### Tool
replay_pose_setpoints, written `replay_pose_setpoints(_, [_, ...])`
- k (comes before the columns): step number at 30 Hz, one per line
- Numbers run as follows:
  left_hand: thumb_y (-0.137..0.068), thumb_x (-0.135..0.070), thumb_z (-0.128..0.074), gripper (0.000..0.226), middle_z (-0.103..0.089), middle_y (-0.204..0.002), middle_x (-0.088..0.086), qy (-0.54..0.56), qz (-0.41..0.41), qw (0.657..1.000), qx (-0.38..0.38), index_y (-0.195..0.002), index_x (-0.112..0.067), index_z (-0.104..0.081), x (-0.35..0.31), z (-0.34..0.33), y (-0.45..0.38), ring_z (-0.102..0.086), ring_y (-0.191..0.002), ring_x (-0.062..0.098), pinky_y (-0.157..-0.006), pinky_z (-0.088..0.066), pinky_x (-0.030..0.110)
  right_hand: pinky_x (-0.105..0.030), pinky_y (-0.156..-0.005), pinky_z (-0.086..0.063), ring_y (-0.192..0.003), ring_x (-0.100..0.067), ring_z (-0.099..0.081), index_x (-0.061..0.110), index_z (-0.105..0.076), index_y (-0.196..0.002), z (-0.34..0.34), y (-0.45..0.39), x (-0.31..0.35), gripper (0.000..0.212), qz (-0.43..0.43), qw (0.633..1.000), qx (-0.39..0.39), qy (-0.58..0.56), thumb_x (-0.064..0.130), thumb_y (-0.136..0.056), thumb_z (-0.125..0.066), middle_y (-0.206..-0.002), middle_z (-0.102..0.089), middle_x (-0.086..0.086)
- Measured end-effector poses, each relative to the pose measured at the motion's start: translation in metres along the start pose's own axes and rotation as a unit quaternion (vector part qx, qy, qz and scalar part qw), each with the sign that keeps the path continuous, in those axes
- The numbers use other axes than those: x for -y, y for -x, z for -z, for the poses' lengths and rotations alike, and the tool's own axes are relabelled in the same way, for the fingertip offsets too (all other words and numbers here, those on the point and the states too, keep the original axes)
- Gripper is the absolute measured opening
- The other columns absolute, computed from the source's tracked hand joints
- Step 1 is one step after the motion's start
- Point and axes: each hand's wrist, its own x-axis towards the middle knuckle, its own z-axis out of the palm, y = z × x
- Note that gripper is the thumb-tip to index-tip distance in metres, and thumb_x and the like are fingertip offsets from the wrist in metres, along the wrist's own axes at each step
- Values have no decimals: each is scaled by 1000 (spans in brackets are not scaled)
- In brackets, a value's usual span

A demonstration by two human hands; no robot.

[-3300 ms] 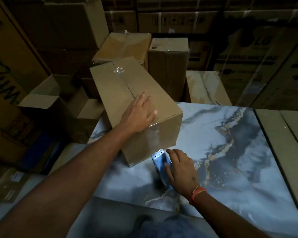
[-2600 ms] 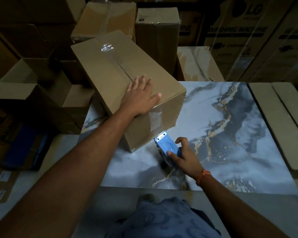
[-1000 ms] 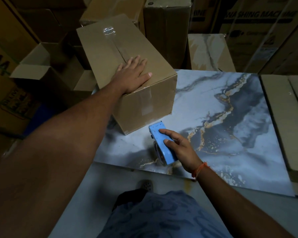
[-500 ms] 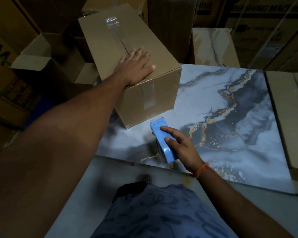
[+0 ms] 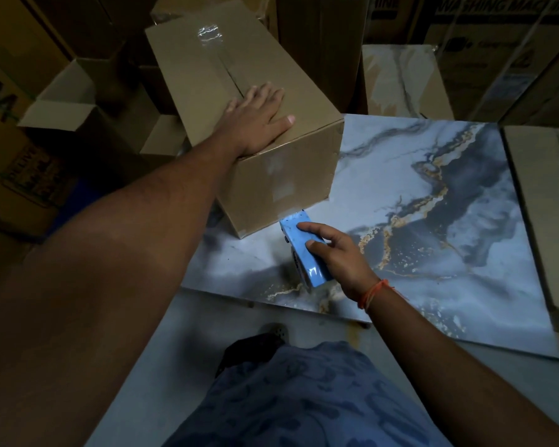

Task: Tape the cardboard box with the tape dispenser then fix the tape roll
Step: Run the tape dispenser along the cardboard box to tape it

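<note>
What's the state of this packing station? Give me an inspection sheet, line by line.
Surface: marble-patterned slab, bare to the right of the work.
Job's things: cardboard box closed, clear tape along its top seam and down the near end; blue tape dispenser at the base of that end.
Clutter: open empty carton at left.
Hands: left hand flat on the box top; right hand gripping the dispenser.
Cables: nothing seen.
Surroundings: stacked appliance cartons, dim light.
</note>
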Motion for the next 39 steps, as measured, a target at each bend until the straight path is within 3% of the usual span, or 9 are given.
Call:
replay_pose_setpoints(2, [-98,-69,-21,76,3,-173,-2,4,0,1000,2,-163,-31,-6,0,0,-1,2,-159,22,-126,-4,54,-38,-87,-56,-95,-24,-65,24,-72,-119,-3,-3,2,33,-12,1000,-5,-10,7,-95,-57,-130,-65,-11])
replay_pose_setpoints(6, [-98,-69,-21,76,3,-173,-1,4,2,1000,3,-163,-31,-6,1,0,-1,1,-159,22,-126,-4,54,-22,-74,-54,-89,-18,-64,21,-72,-118,-9,-11,8,34,-30,999,-14,-6,4,-93,-58,-125,-66,-9])
replay_pose_setpoints(14, [-98,-69,-21,76,3,-173,-1,4,2,1000,1,-163,-31,-6,0,1,0,1,-159,23,-125,-4,54,-19,-68,-54,-84,-18,-64,16,-72,-118,-8,-19,15,35,-50,999,-16,-14,0,-91,-58,-120,-67,-10])
replay_pose_setpoints(25, [-98,-68,-22,76,2,-173,-1,8,-2,1000,-2,-163,-30,-7,1,0,-2,1,-159,22,-125,-4,54,-28,-78,-54,-93,-25,-66,19,-74,-115,-11,-25,18,35,-72,997,-23,-23,1,-89,-60,-125,-68,-13])
replay_pose_setpoints(31, [-98,-69,-22,76,3,-173,-2,12,1,1000,2,-162,-32,-7,1,0,-2,2,-159,22,-125,-3,54,-21,-67,-54,-87,-21,-65,17,-73,-119,-14,-23,23,36,-80,996,-21,-27,0,-91,-58,-124,-67,-11])
replay_pose_setpoints(39, [-98,-69,-22,77,2,-173,-1,9,1,1000,0,-162,-31,-6,1,-1,-2,2,-159,22,-126,-4,53,-26,-72,-54,-90,-23,-64,19,-74,-116,-16,-23,25,35,-84,996,-28,-21,0,-90,-59,-126,-66,-11])
